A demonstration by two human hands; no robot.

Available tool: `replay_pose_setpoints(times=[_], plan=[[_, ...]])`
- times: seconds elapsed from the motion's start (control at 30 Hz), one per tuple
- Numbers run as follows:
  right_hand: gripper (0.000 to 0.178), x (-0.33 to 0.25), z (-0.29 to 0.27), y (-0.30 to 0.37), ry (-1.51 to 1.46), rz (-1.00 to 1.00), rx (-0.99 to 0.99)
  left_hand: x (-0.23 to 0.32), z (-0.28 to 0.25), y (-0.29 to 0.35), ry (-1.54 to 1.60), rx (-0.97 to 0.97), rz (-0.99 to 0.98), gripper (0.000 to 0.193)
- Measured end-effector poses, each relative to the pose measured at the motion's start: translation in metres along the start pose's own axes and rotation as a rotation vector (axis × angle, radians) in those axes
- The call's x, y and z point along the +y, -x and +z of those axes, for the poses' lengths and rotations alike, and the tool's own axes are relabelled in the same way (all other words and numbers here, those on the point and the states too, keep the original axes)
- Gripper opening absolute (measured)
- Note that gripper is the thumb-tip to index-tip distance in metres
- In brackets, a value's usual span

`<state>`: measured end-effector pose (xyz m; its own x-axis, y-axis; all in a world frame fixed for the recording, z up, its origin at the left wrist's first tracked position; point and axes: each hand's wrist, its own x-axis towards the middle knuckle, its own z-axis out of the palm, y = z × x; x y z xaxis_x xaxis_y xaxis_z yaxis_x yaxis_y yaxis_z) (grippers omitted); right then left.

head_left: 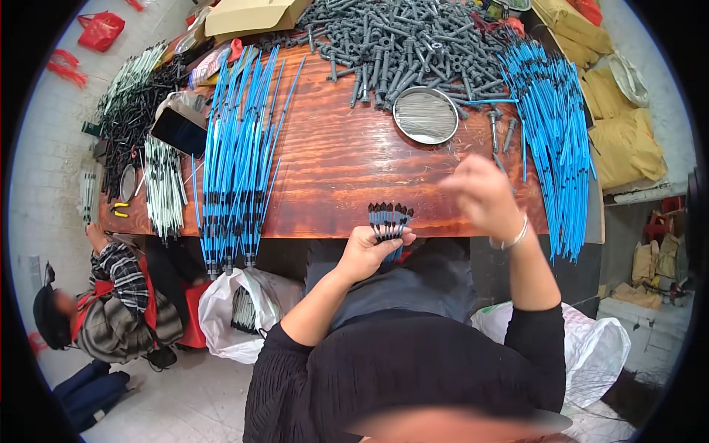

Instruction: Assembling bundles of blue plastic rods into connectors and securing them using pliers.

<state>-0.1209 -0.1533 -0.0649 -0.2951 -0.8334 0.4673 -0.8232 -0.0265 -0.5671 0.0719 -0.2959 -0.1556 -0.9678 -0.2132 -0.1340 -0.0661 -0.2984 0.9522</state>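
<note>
Trainee: Where is the work held?

Instructor: At the middle of the front edge of the table (332, 162). The left hand (363, 251) closes on a bundle of black-tipped blue sticks (390, 216), thumb across it.

Trainee: Why that grip?

Instructor: Probably for access. The tips stand clear of the fingers, side by side in a slight fan, so each one appears reachable.

Trainee: State of the right hand (481, 193)?

Instructor: Raised above the table, toward the front right corner. It is blurred; whether the fingers pinch anything cannot be told.

Trainee: Why is the round dish (425, 142) there?

Instructor: It lies in front of the heap of grey plastic parts (413, 44), near the right hand. The low rim presumably keeps its thin metal pins (427, 118) together.

Trainee: And the other blue sticks?

Instructor: One batch (240, 148) lies at the left, its ends overhanging the front edge; a second (554, 148) lies along the right edge. The separation suggests sorting.
</note>
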Motion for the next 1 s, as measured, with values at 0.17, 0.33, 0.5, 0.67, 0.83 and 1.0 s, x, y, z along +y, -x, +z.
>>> replay_pose_setpoints(times=[0.17,0.33,0.5,0.67,0.83,1.0], plan=[[0.029,-0.043,0.011,0.016,0.054,-0.07,0.032,0.005,0.007,-0.001,0.012,-0.026,0.01,0.02],[0.025,-0.041,0.011,0.017,0.121,-0.062,0.075,0.004,0.007,-0.002,0.04,-0.013,0.006,0.02],[0.025,-0.039,0.013,0.016,0.132,-0.06,0.096,0.004,0.007,-0.002,0.029,-0.016,0.011,0.019],[0.025,-0.041,0.014,0.017,0.128,-0.063,0.084,0.002,0.007,-0.001,0.045,-0.01,0.017,0.018],[0.033,-0.042,0.015,0.015,0.161,-0.067,0.059,0.0,0.006,0.001,0.039,-0.027,0.007,0.018],[0.024,-0.041,0.013,0.006,0.216,-0.154,0.007,0.0,0.006,0.0,0.037,-0.032,0.015,0.019]])
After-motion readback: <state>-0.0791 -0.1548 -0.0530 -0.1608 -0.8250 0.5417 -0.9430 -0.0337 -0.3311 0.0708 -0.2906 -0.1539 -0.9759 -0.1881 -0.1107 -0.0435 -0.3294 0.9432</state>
